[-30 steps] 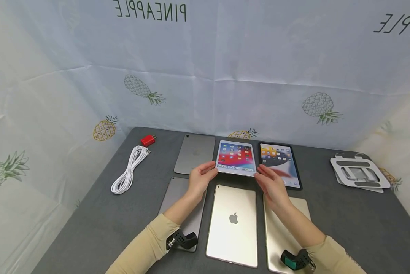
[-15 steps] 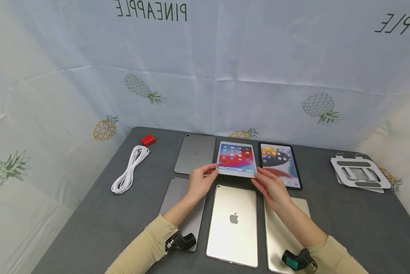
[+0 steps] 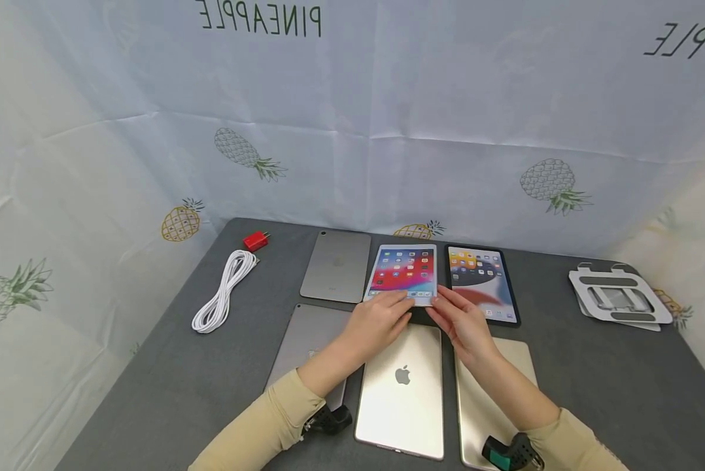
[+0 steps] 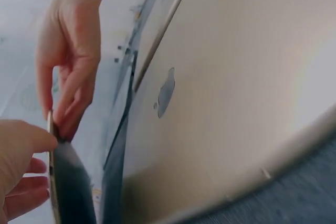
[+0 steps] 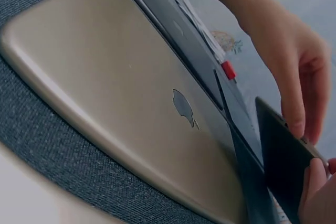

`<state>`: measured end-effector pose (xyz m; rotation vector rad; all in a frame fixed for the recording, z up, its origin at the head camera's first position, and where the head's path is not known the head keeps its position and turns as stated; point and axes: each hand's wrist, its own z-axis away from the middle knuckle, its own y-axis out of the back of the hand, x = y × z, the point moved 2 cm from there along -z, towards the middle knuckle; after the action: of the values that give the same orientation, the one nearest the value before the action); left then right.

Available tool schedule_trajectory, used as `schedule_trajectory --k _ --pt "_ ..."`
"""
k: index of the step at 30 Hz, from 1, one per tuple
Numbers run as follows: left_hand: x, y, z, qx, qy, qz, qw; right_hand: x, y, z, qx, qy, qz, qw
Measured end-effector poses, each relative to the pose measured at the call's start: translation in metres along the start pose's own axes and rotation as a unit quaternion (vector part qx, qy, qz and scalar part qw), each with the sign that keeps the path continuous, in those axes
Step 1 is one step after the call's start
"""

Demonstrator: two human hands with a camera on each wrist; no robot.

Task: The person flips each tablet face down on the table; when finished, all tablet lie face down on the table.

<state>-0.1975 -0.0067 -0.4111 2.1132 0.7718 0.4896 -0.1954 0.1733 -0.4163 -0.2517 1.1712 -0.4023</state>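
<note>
A small white tablet (image 3: 404, 265) with its screen lit sits mid-table in the head view, its near edge raised. At that edge my left hand (image 3: 382, 322) pinches it near the middle, thumb underneath and fingers on the screen side. My right hand (image 3: 463, 320) grips the near right corner. From the left wrist, the tablet's dark underside (image 4: 73, 182) shows between my left thumb and the right hand (image 4: 73, 56) beyond. The right wrist view has the left hand (image 5: 294, 61) coming over the same edge. A gold tablet (image 3: 401, 399) lies face down below both hands.
Grey tablets (image 3: 336, 267) lie face down on the left; a second gold tablet (image 3: 494, 386) is under the right forearm. A black-rimmed lit tablet (image 3: 483, 281) lies right. White cable (image 3: 225, 291) and red charger (image 3: 255, 241) sit far left, a folding stand (image 3: 617, 297) far right.
My left hand has slid right along the near edge from the left corner toward the middle. The small tablet has turned slightly, its near end shifting left. My right hand stays at its corner.
</note>
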Motion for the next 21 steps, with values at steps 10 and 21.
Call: schedule_trajectory --k 10,21 --pt "0.0059 -0.0088 -0.0055 0.049 -0.038 -0.104 0.9927 -0.0009 -0.0035 0.0054 -0.005 0.017 0.058 0.998" --pt "0.0008 -0.0086 -0.008 0.076 -0.034 -0.004 0.9965 -0.0072 -0.0099 0.0075 -0.025 0.127 0.141 0.982"
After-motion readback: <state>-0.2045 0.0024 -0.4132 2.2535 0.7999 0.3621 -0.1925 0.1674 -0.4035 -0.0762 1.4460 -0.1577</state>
